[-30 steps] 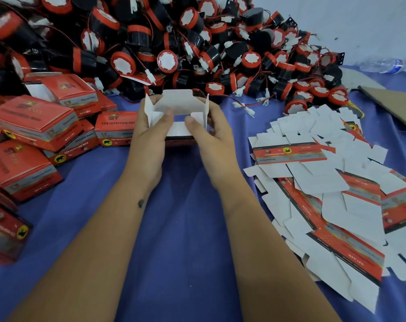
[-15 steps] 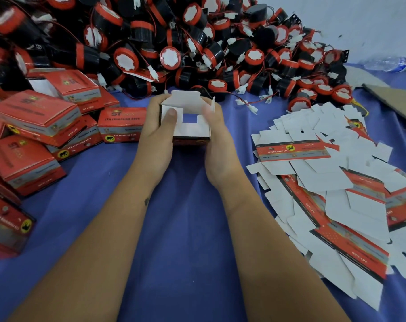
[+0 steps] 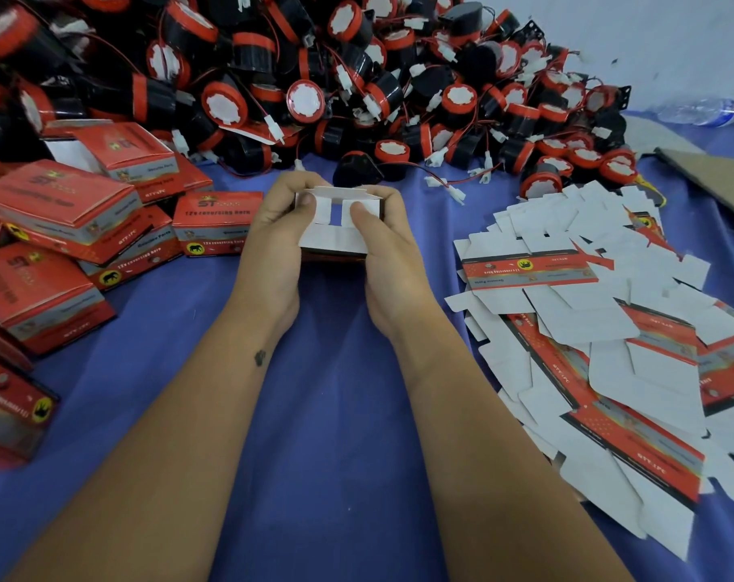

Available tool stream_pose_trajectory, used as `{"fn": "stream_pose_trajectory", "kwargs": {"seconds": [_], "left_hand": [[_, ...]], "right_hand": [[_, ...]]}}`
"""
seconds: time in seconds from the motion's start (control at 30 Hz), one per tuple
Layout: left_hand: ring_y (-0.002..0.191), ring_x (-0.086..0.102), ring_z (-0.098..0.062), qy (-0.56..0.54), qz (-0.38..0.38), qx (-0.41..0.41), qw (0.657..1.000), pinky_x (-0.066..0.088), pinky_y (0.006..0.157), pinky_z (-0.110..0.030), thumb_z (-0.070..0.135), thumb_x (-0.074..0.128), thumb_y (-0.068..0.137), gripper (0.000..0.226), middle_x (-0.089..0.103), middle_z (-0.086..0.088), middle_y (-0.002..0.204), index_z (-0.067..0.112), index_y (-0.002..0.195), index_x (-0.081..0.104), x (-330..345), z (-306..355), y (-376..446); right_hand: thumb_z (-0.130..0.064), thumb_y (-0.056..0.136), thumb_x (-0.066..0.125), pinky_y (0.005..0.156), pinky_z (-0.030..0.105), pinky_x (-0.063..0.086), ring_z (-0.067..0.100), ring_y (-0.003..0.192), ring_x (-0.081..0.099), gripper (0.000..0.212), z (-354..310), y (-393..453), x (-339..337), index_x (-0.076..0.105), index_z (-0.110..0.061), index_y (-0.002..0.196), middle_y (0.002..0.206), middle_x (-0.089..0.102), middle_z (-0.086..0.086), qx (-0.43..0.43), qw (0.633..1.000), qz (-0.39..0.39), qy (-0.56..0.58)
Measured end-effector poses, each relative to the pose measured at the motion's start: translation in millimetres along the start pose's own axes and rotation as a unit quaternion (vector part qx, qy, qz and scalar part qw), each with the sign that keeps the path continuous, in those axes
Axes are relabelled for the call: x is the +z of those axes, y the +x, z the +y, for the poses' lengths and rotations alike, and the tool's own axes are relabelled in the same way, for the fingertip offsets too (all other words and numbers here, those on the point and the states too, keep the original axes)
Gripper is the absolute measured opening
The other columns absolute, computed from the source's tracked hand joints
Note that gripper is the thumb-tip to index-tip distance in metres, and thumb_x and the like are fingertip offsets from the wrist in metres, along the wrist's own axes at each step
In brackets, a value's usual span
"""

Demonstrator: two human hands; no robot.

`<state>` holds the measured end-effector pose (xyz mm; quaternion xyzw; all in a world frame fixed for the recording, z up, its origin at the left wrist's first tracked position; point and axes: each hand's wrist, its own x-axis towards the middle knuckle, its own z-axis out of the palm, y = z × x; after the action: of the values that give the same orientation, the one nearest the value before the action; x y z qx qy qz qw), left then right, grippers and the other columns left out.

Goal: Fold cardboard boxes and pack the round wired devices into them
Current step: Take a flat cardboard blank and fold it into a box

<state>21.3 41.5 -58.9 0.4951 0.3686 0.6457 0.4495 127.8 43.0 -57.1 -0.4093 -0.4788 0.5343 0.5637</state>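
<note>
White cardboard box (image 3: 333, 233) held in both hands, its small flaps being pushed in

The left hand (image 3: 272, 241) and right hand (image 3: 388, 249) curl round the box sides, and each thumb presses one little flap down inside. The flaps could pop back up or bend wrong, I think, if a thumb slips off before the big flap closes. Just past the fingertips lies the pile of round wired devices (image 3: 356, 90), and their loose wires could snag. Finished boxes (image 3: 214, 222) sit beside the left fingers, flat box sheets (image 3: 587, 329) beside the right, with bare blue cloth (image 3: 335, 413) under the wrists to move in
</note>
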Motion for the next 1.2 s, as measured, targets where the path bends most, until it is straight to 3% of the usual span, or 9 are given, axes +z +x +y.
{"fn": "stream_pose_trajectory", "kwargs": {"seconds": [0.1,0.2,0.33,0.47,0.57,0.7,0.8,0.9,1.2], "left_hand": [[0.089,0.063,-0.007,-0.024,0.016,-0.005,1.000,0.052,0.077,-0.022,0.001,0.040,0.102,0.026,0.068,0.017,0.095,0.018,0.094,0.058,-1.7,0.6,0.4],[0.101,0.061,-0.017,-0.052,0.043,-0.020,0.998,0.052,0.084,-0.027,0.000,0.041,0.102,0.026,0.064,0.001,0.110,0.017,0.095,0.059,-3.0,0.4,0.9],[0.120,0.060,-0.017,-0.089,0.063,-0.027,0.994,0.053,0.084,-0.027,-0.008,0.045,0.096,0.054,0.066,0.016,0.113,0.030,0.070,0.072,-2.0,4.4,0.4],[0.110,0.062,-0.019,-0.117,0.043,-0.044,0.991,0.053,0.073,-0.022,-0.005,0.046,0.091,0.054,0.061,0.003,0.126,0.029,0.058,0.070,-2.7,6.0,-0.7],[0.114,0.061,-0.019,-0.134,0.030,-0.055,0.989,0.053,0.075,-0.021,0.012,0.044,0.090,0.036,0.060,-0.003,0.129,0.025,0.067,0.068,-4.1,5.2,-1.8],[0.103,0.062,-0.012,-0.030,0.006,-0.031,0.999,0.050,0.080,-0.025,0.018,0.050,0.081,0.023,0.063,0.006,0.119,0.032,0.076,0.068,-1.3,2.5,-1.2],[0.111,0.061,-0.006,0.047,-0.013,-0.002,0.999,0.050,0.086,-0.022,0.013,0.050,0.086,0.042,0.061,0.013,0.123,0.040,0.116,0.060,-1.3,-3.9,-1.6],[0.126,0.054,-0.008,0.084,0.000,-0.008,0.996,0.048,0.100,-0.025,0.014,0.051,0.096,0.046,0.053,0.008,0.139,0.029,0.140,0.047,-4.9,-8.3,0.4],[0.111,0.056,-0.001,0.169,0.009,0.062,0.984,0.049,0.084,-0.016,0.006,0.052,0.098,0.032,0.058,0.005,0.128,0.017,0.127,0.055,-3.7,-2.6,-2.7]], "right_hand": [[-0.016,0.099,0.045,0.090,0.040,0.049,0.023,0.106,0.054,0.021,-0.5,-2.7,3.8,0.055,-0.034,0.098,0.133,0.050,0.014,-0.004,0.999,-0.003,-0.037],[-0.019,0.100,0.045,0.085,0.030,0.048,0.021,0.106,0.054,0.022,-0.4,-3.0,6.6,0.054,-0.038,0.096,0.130,0.050,0.013,-0.011,0.999,-0.007,-0.051],[-0.015,0.101,0.042,0.096,0.037,0.046,0.027,0.116,0.052,0.028,1.3,-3.0,10.5,0.057,-0.040,0.099,0.129,0.050,0.014,-0.041,0.998,-0.004,-0.056],[-0.009,0.093,0.042,0.097,0.044,0.046,0.034,0.118,0.052,0.032,1.7,-3.7,11.0,0.066,-0.029,0.093,0.127,0.052,0.022,-0.080,0.997,-0.006,0.002],[-0.014,0.091,0.040,0.089,0.039,0.048,0.030,0.111,0.056,0.030,-2.0,-3.7,5.0,0.069,-0.023,0.091,0.123,0.057,0.021,-0.060,0.995,-0.031,0.071],[-0.019,0.081,0.049,0.086,0.029,0.049,0.020,0.110,0.058,0.027,-7.3,-2.6,-1.4,0.069,-0.033,0.092,0.120,0.062,0.005,-0.051,0.998,-0.030,0.018],[-0.005,0.087,0.054,0.089,0.020,0.050,0.005,0.110,0.055,0.041,-4.6,0.3,-8.2,0.059,-0.025,0.123,0.125,0.057,-0.006,-0.070,0.996,-0.016,-0.048],[-0.005,0.091,0.061,0.096,0.027,0.050,0.009,0.114,0.055,0.042,-5.2,0.8,-11.8,0.052,-0.021,0.129,0.126,0.057,-0.005,-0.091,0.991,0.018,-0.098],[-0.013,0.086,0.071,0.071,0.016,0.051,0.003,0.088,0.063,0.023,-5.0,-2.9,-8.1,0.062,-0.025,0.104,0.096,0.065,-0.013,-0.151,0.970,0.103,-0.159]]}}
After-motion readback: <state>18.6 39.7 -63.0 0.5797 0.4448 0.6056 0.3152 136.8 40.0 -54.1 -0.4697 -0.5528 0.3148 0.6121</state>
